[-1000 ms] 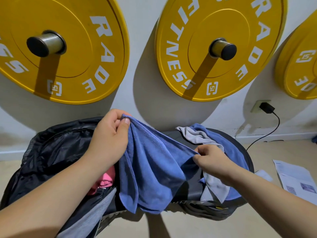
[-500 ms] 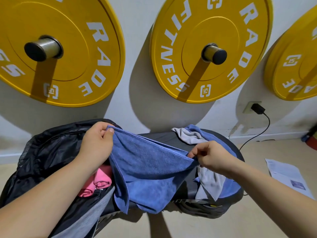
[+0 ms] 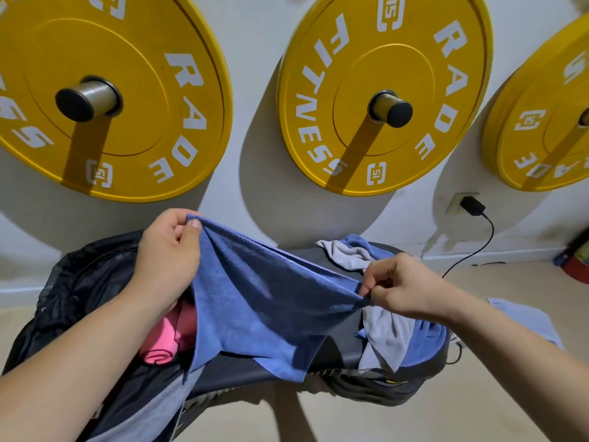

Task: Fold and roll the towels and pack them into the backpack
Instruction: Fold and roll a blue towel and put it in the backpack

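Both hands are clamped on the blue towel — the left hand pinches one top corner btw thumb and forefinger, and the right hand, held lower than the left, pinches the opposite corner w/ curled fingers. The towel hangs in the air between them, sagging in the middle, its uneven hem dangling below both hands; whether it touches the desk I can't tell. Main risk, as I judge it: each grip is only a fingertip pinch on a small bit of cloth, so a firm tug to straighten it could pull a corner free and drop that side. The top edge slants and the cloth bunches near the right hand, so folding it in mid-air would prob. give a crooked fold and a lopsided roll. Below the left hand the hem hangs by the open backpack, in front of the pink roll already inside; lowering it there could snag the hem on the bag's rim or drag the roll loose. Under the right hand lie a grey towel and a second blue towel, heaped and drooping over the desk's near edge — the right wrist or the dangling hem could sweep them to the floor, or tangle w/ them.
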Tool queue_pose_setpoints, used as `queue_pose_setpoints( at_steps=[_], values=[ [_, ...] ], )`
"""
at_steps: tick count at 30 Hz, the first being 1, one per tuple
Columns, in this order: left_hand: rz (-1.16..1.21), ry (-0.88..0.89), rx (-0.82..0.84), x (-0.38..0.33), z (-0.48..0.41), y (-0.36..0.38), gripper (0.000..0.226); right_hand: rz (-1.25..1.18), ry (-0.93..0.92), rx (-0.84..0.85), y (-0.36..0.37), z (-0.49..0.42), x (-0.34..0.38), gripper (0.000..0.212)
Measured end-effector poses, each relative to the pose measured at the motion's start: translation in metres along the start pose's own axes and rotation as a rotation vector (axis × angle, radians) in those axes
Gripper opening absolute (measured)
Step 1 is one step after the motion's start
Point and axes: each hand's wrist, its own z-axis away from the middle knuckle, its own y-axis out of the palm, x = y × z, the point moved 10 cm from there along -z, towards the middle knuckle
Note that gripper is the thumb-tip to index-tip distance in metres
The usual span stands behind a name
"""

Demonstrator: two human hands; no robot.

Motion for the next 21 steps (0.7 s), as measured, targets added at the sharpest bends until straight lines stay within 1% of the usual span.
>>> queue_pose_setpoints(
  at_steps=[3, 4, 5, 6, 7, 9, 11, 13, 15, 18, 21],
  values=[
    [-0.002, -0.015, -0.007, 0.003, 0.0, -0.003, 0.013, -0.015, -0.021, 0.075, 0.008, 0.007, 0.002, 0.009],
    [-0.003, -0.018, -0.001, 0.004, -0.001, -0.003, 0.012, -0.023, -0.034, 0.071, 0.008, 0.009, 0.003, 0.011],
    [-0.006, -0.021, 0.005, 0.005, 0.0, -0.003, 0.012, -0.032, -0.04, 0.035, 0.005, 0.01, 0.002, 0.02],
    [-0.004, -0.023, 0.004, 0.006, -0.001, -0.003, 0.012, -0.071, -0.037, -0.037, -0.002, 0.011, 0.001, 0.026],
    [0.005, -0.022, 0.004, 0.006, -0.001, -0.004, 0.012, -0.15, -0.038, -0.137, -0.012, 0.011, -0.001, 0.028],
    [0.034, -0.018, 0.014, 0.003, -0.002, -0.001, 0.012, -0.394, -0.05, -0.31, -0.029, 0.015, -0.006, 0.025],
    [0.065, -0.017, 0.032, 0.001, -0.002, 0.002, 0.013, -0.626, -0.048, -0.404, -0.038, 0.014, -0.011, 0.02],
    [0.097, -0.023, 0.073, 0.0, -0.001, 0.009, 0.012, -0.786, -0.036, -0.452, -0.043, 0.012, -0.015, 0.02],
    [0.115, -0.027, 0.133, 0.001, 0.0, 0.015, 0.012, -0.872, 0.002, -0.489, -0.046, 0.011, -0.019, 0.025],
    [0.123, -0.049, 0.208, 0.005, 0.003, 0.021, 0.012, -0.894, 0.116, -0.535, -0.05, 0.011, -0.032, 0.02],
    [0.119, -0.096, 0.277, 0.009, 0.009, 0.025, 0.015, -0.934, 0.201, -0.51, -0.045, 0.01, -0.042, 0.018]
  ],
)
